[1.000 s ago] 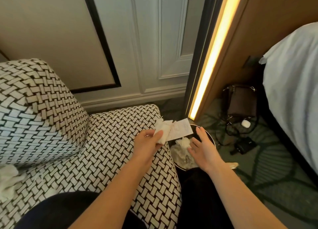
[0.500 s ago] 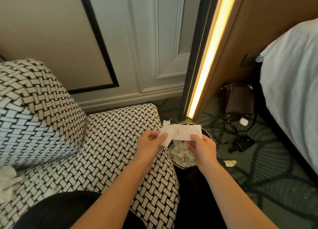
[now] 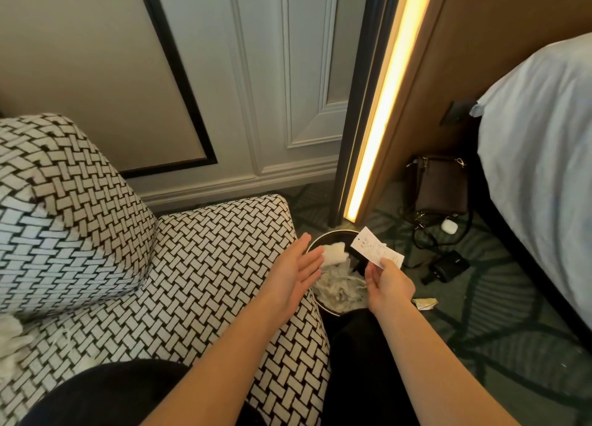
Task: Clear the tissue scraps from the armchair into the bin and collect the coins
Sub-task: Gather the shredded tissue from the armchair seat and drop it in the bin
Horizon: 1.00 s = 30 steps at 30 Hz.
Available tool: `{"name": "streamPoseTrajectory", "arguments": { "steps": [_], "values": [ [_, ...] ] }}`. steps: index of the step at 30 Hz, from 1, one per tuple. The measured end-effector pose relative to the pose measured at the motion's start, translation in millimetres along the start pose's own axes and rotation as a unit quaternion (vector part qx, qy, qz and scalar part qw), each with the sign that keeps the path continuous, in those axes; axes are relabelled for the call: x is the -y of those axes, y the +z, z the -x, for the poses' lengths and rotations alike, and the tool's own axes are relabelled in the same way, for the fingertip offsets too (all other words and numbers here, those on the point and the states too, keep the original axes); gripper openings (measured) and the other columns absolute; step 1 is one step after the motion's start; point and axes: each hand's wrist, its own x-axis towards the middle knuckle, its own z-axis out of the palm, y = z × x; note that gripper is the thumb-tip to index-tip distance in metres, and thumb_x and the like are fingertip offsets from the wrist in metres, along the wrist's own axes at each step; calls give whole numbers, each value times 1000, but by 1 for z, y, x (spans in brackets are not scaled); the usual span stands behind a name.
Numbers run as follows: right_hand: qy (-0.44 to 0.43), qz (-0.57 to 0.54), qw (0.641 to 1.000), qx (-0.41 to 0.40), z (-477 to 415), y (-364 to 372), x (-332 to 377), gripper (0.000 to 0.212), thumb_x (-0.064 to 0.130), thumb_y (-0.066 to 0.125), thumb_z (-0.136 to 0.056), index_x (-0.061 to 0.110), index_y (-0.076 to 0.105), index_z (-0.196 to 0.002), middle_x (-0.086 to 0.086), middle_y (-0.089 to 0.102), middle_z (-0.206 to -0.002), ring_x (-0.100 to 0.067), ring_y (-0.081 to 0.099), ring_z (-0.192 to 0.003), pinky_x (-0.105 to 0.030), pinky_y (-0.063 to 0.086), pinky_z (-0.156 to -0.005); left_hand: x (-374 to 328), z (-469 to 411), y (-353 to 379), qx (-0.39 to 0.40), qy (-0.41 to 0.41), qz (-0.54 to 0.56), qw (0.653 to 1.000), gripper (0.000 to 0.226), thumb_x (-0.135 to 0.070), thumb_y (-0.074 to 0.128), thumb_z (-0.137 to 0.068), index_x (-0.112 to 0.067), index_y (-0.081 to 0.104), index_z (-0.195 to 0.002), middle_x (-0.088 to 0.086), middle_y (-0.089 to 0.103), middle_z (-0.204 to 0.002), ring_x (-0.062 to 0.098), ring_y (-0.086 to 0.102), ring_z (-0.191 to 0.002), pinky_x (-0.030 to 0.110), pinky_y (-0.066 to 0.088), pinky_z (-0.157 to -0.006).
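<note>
My left hand [image 3: 293, 273] is spread flat, fingers straight, at the left rim of the round black bin [image 3: 326, 310]. A white tissue scrap [image 3: 334, 254] is in the air just off its fingertips, over the bin. Crumpled tissue [image 3: 339, 289] fills the bin. My right hand [image 3: 386, 283] pinches a white printed receipt [image 3: 376, 248] above the bin's right side. The armchair [image 3: 198, 265] has a black-and-white woven pattern. More white tissue [image 3: 9, 339] lies at its far left edge. No coins are visible.
A brown handbag [image 3: 440, 185], a white earbud case [image 3: 449, 225], black cables and a black charger [image 3: 448, 267] lie on the green carpet. A small folded paper [image 3: 424, 303] lies right of the bin. The bed [image 3: 544, 156] is at the right, a lit strip [image 3: 381, 105] behind.
My left hand has let go of the tissue scrap and spread flat; the scrap is falling toward the bin. My right hand has taken the receipt away to the right.
</note>
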Motion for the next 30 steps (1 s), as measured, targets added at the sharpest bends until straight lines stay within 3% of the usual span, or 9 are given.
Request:
{"name": "streamPoseTrajectory", "arguments": {
  "steps": [7, 13, 18, 20, 23, 25, 26, 28, 30],
  "values": [
    [24, 15, 998, 50, -4, 3, -3, 30, 8, 51, -94, 2, 51, -124, -16, 60, -122, -21, 61, -100, -32, 51, -91, -2, 3, -4, 18, 18, -61, 998, 45, -39, 38, -97, -21, 41, -138, 5, 55, -133, 17, 53, -120, 34, 39, -102],
    [26, 109, 988, 103, -9, 4, -7, 46, 24, 49, -96, 10, 40, -139, -9, 44, -142, -25, 43, -130, -35, 44, -94, -2, 8, -12, -1, 21, -76, 997, 45, -38, 36, -98, -19, 42, -138, 3, 56, -132, 16, 55, -118, 36, 39, -104],
    [-10, 163, 979, 119, -5, 3, -6, 47, 28, 49, -95, 13, 42, -139, -7, 44, -142, -23, 41, -130, -35, 38, -101, -6, 15, -15, -16, 25, -135, 990, 44, -38, 36, -98, -15, 48, -133, 0, 57, -130, 13, 54, -117, 31, 40, -101],
    [-65, 248, 961, 101, 1, 2, -7, 39, 31, 49, -94, 14, 52, -130, -8, 53, -132, -24, 49, -120, -37, 41, -100, -9, 22, -15, -22, 27, -153, 988, 43, -37, 36, -98, -14, 51, -131, -1, 59, -128, 12, 55, -117, 32, 40, -102],
    [-221, 369, 897, 103, 13, -3, -4, 26, 27, 46, -94, 12, 66, -105, -14, 64, -110, -26, 58, -98, -38, 47, -87, -16, 33, -15, -30, 39, -191, 980, 40, -36, 37, -99, -15, 54, -129, -2, 61, -125, 11, 57, -114, 36, 40, -104],
    [-309, 416, 847, 116, 25, -8, 0, 31, 25, 44, -96, 9, 63, -115, -7, 65, -102, -16, 58, -89, -29, 43, -86, -24, 44, -15, -45, 52, -209, 975, 38, -35, 41, -98, -15, 57, -125, -3, 62, -123, 11, 58, -111, 36, 43, -102],
    [-331, 433, 829, 122, 31, -9, 3, 33, 25, 44, -97, 9, 62, -119, -4, 64, -98, -13, 55, -87, -26, 40, -86, -29, 50, -16, -51, 59, -212, 974, 36, -34, 43, -97, -16, 59, -123, -4, 63, -122, 11, 59, -109, 36, 44, -101],
    [-332, 465, 810, 133, 37, -8, 11, 34, 27, 44, -97, 4, 66, -108, -12, 66, -97, -22, 58, -92, -28, 41, -83, -36, 60, -16, -61, 67, -209, 974, 33, -33, 47, -95, -16, 61, -120, -4, 64, -119, 11, 60, -107, 38, 44, -101],
    [-298, 493, 806, 137, 49, -6, 20, 39, 31, 43, -98, 2, 65, -110, -16, 63, -114, -27, 55, -106, -35, 40, -92, -46, 74, -17, -71, 81, -206, 973, 30, -31, 48, -95, -17, 61, -118, -5, 65, -117, 12, 60, -106, 39, 44, -101]
  ]
}}
